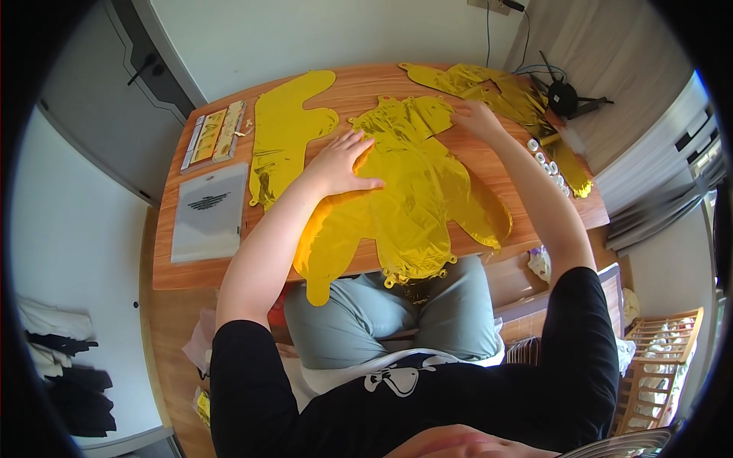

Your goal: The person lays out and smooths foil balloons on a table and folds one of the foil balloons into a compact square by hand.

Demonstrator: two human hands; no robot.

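A flat, wrinkled gold foil balloon (412,179) with several rounded limbs lies in front of me. Its near end, edged with small round tabs, reaches the table's front edge, and one limb hangs over it. My left hand (341,164) rests on the foil's left side, fingers stretched and thumb spread. At the balloon's far right corner is my right hand (475,120), its fingers extended at the foil's edge and holding nothing that I can see. Another flat gold foil balloon (284,126) lies to the left, and a third crinkled foil balloon (458,79) stretches along the back right.
On the wooden table (206,275), a box (214,136) and a clear plastic sleeve (210,214) lie at the left. Several small white rolls (546,164) line the right side, near a black router (563,98) with cables. A wooden rack (660,359) stands at the lower right.
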